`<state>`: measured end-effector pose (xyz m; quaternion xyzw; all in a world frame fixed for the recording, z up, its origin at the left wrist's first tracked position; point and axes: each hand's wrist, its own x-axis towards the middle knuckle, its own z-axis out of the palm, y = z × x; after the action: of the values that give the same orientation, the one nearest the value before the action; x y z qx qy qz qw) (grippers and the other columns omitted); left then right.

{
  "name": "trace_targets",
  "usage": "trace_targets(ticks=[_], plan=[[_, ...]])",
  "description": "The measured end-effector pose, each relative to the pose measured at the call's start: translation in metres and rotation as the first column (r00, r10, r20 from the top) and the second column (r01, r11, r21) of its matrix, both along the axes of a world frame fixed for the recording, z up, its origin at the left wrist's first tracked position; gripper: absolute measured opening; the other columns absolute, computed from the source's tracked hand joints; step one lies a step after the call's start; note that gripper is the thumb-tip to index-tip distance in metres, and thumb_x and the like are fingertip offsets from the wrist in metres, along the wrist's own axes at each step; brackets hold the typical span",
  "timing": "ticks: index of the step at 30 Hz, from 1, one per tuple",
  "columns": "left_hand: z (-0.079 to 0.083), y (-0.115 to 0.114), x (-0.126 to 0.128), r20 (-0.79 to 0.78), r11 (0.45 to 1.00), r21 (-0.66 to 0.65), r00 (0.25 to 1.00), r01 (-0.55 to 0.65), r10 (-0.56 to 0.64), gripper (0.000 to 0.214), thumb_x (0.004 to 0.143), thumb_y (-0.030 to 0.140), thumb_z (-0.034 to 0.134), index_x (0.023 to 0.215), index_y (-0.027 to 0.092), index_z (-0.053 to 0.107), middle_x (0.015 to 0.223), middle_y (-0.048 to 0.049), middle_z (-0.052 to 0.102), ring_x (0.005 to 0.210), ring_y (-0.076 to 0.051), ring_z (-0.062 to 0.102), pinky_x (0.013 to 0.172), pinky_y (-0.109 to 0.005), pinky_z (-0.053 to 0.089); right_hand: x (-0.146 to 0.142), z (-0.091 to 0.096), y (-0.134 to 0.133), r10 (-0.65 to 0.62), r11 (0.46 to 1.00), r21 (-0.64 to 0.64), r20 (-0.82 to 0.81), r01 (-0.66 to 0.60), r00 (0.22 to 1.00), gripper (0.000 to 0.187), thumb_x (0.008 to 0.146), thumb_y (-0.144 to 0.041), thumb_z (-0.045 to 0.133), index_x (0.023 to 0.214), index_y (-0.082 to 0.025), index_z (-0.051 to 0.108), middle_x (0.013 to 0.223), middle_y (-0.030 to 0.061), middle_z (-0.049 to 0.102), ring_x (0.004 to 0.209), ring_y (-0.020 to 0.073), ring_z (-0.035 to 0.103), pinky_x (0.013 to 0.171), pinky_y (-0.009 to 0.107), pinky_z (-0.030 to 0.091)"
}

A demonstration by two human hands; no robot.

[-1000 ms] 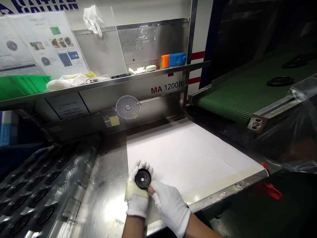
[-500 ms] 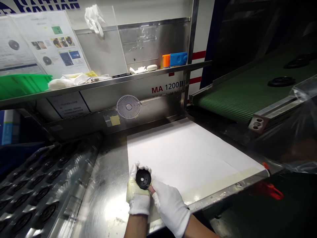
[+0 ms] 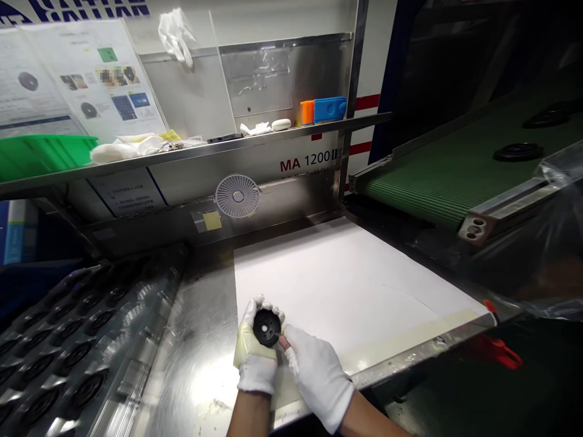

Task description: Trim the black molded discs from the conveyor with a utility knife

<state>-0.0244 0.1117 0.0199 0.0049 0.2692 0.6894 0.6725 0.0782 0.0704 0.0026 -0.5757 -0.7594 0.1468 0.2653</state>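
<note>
The white-gloved left hand (image 3: 254, 358) cups a round black ribbed disc (image 3: 266, 328) beside a white paper sheet (image 3: 337, 285) on the stainless steel surface (image 3: 195, 370), while the half-curled white-gloved right hand (image 3: 319, 377) touches its rim; more black discs (image 3: 68, 388) lie in a dark ribbed tray, and others (image 3: 518, 152) sit on the green belt conveyor (image 3: 432, 188)

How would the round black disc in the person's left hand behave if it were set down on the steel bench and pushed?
The round black disc with a centre hole looks stiff, probably moulded plastic or rubber, given its crisp edges in the white-gloved left hand. Its circular rim suggests it might roll if stood on edge. Laid flat, it would probably slide rather than tip.
</note>
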Motion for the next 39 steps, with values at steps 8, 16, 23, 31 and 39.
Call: trace_targets(ticks=[8,16,23,31,39], plan=[[0.000,-0.007,-0.006,-0.101,0.998,0.061,0.995,-0.017,0.023,0.024,0.069,0.013,0.058,0.092,0.017,0.060,0.077,-0.0050,0.060,0.075,-0.018,0.059,0.073,-0.037,0.050,-0.005,0.004,-0.006,0.045,0.999,-0.012,0.016,-0.044,0.999,0.023,0.092,-0.028,0.035,0.078,-0.023,0.053,0.069,-0.0028,0.061,0.061,0.0147,0.057,0.053,0.028,0.025],[-0.001,-0.003,-0.005,-0.084,0.995,-0.023,0.992,0.095,-0.097,0.012,0.066,0.015,0.062,0.078,0.015,0.059,0.060,-0.0014,0.054,0.057,-0.015,0.055,0.055,-0.029,0.047,0.006,-0.005,0.001,-0.022,1.000,-0.014,-0.016,0.021,1.000,0.017,0.090,-0.025,0.038,0.081,-0.024,0.052,0.072,-0.0028,0.061,0.064,0.0157,0.056,0.056,0.028,0.026],[0.002,-0.003,-0.001,-0.006,0.999,-0.008,0.999,-0.042,0.042,0.006,0.072,0.014,0.061,0.074,0.017,0.056,0.060,0.0025,0.052,0.056,-0.009,0.053,0.063,-0.026,0.049,-0.007,0.000,-0.009,0.027,0.999,-0.028,0.005,-0.027,1.000,0.019,0.091,-0.028,0.035,0.085,-0.025,0.054,0.073,-0.0026,0.062,0.063,0.0167,0.057,0.053,0.028,0.025],[0.000,-0.009,-0.011,-0.091,0.989,0.065,0.988,0.135,-0.129,0.027,0.068,0.015,0.054,0.093,0.014,0.061,0.075,-0.0081,0.060,0.071,-0.021,0.059,0.066,-0.038,0.051,0.003,0.001,-0.002,0.004,1.000,-0.013,-0.029,-0.004,1.000,0.018,0.090,-0.024,0.037,0.084,-0.024,0.054,0.074,-0.0022,0.061,0.065,0.0154,0.056,0.057,0.027,0.027],[-0.003,0.000,-0.004,-0.012,0.998,-0.009,0.998,0.058,-0.058,0.005,0.069,0.014,0.062,0.073,0.015,0.059,0.059,-0.0002,0.053,0.057,-0.012,0.053,0.059,-0.027,0.048,-0.003,-0.001,-0.008,0.005,1.000,0.001,-0.014,-0.005,1.000,0.018,0.091,-0.026,0.037,0.083,-0.024,0.053,0.069,-0.0032,0.060,0.061,0.0145,0.055,0.054,0.028,0.025]])
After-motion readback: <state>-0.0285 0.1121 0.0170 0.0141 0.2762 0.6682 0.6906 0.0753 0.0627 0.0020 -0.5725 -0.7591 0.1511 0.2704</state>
